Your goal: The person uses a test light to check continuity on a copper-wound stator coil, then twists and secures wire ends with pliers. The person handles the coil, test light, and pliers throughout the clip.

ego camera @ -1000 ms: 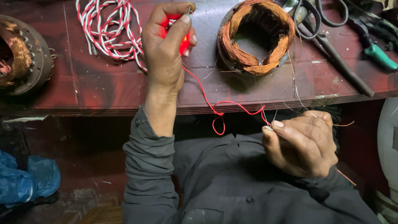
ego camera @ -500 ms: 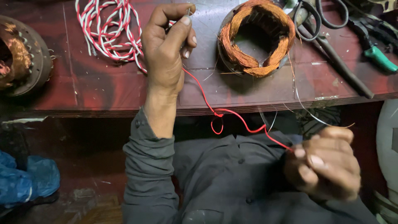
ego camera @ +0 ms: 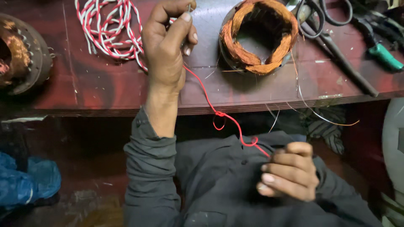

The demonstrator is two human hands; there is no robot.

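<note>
Head view: we see the left hand [ego camera: 168,50], raised over the bench [ego camera: 105,90], its grip pinching one end of a red wire [ego camera: 210,105]. The wire crosses the bench edge, kinked, to the right hand [ego camera: 290,172], which pinches it over the lap. A copper coil [ego camera: 259,38] lies nearby.

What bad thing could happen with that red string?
1. The red wire is stretched between the left hand and right hand, with small loops midway. Pulling harder could tighten them into knots.
2. The wire crosses the bench edge, so it might rub or catch there.
3. Thin loose strands from the copper coil hang near the right hand and could snag it.
</note>
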